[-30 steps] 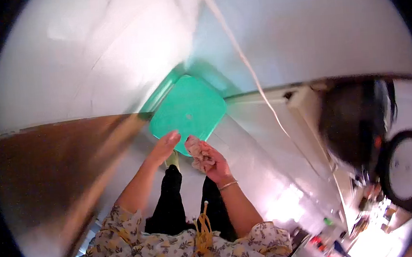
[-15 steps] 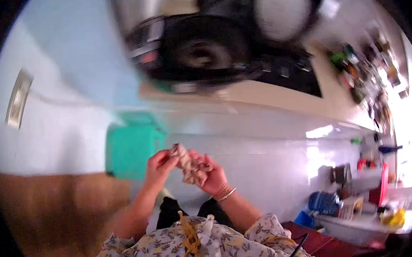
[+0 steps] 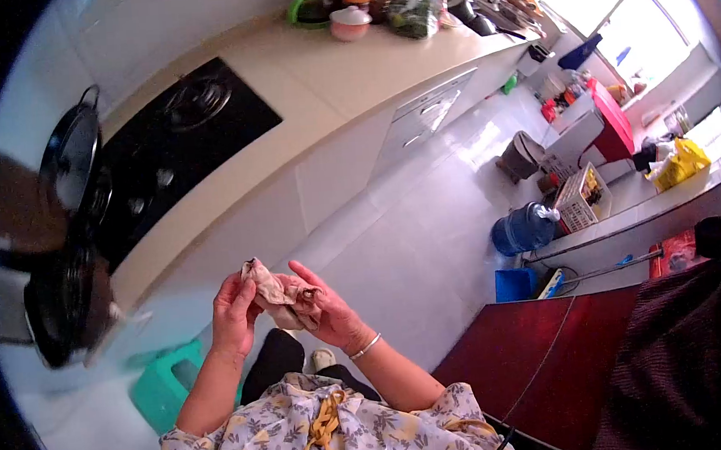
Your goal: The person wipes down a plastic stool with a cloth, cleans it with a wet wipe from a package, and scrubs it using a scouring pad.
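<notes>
A crumpled beige cloth (image 3: 270, 288) with dark marks along its edges hangs between my two hands, in front of my body. My left hand (image 3: 234, 309) pinches its left end between thumb and fingers. The cloth's other end lies in my right hand (image 3: 335, 314), whose fingers are partly hidden beneath it, with one digit stretched upward. A bracelet circles my right wrist.
A counter (image 3: 301, 87) with a black cooktop (image 3: 194, 111) runs ahead; dark pans (image 3: 69, 304) stand at its left end. A green stool (image 3: 167, 385) is at lower left. To the right are a dark red table (image 3: 512, 356) and a blue water bottle (image 3: 524, 230).
My view has swung to the right, bringing in more counter, the window side and the red table. Both hands still hold the cloth in front of me.
</notes>
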{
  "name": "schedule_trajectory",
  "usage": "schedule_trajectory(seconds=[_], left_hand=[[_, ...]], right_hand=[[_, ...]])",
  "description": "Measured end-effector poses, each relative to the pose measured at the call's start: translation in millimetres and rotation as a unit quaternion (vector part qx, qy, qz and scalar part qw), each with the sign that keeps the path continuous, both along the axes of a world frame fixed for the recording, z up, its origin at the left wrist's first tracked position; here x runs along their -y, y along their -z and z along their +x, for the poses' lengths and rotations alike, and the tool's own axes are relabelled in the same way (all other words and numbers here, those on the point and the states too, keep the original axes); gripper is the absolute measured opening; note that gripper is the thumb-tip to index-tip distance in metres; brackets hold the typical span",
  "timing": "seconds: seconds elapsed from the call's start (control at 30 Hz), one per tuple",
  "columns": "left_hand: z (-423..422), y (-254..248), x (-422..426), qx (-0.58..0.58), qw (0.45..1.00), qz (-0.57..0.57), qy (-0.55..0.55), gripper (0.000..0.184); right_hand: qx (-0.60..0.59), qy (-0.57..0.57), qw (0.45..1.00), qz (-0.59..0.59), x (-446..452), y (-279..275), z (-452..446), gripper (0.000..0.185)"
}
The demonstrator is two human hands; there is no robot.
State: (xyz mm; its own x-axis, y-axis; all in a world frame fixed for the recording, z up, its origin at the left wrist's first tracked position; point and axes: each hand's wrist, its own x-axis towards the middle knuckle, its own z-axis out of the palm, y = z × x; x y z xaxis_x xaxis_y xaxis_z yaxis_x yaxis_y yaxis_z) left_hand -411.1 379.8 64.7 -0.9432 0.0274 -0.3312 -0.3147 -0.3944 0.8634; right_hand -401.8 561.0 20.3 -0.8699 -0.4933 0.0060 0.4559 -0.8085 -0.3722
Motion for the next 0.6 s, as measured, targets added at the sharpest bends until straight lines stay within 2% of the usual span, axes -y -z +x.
schedule_trajectory(seconds=[0.07,0.17,0.2,0.27,0.37,0.43,0.47,0.6], left_hand=[[-31,-3,-16,0.000,0.998,0.057,-0.023,0.019],[-96,7,-39,-0.017,0.996,0.086,0.033,0.020],[-128,4,-63,-0.031,0.992,0.109,0.051,0.020],[-181,12,-100,-0.022,0.990,0.113,0.083,0.019],[-249,-1,-176,-0.015,0.974,0.148,0.168,0.019],[-287,0,-232,0.011,0.955,0.171,0.244,0.019],[-301,1,-260,0.015,0.953,0.169,0.253,0.019],[-339,-15,-370,0.034,0.908,0.207,0.363,0.017]], right_hand=[[0.062,0.015,0.997,-0.040,-6,5,-21,0.075],[0.087,0.048,0.994,0.049,-33,-13,-69,0.077],[0.068,0.076,0.995,0.022,-53,-12,-90,0.069],[0.071,0.106,0.991,0.045,-87,-8,-127,0.066],[0.108,0.164,0.976,0.092,-144,-14,-174,0.057],[0.138,0.253,0.951,0.112,-188,-24,-193,0.058],[0.159,0.290,0.933,0.141,-207,-32,-199,0.052],[0.182,0.393,0.893,0.123,-288,-44,-211,0.043]])
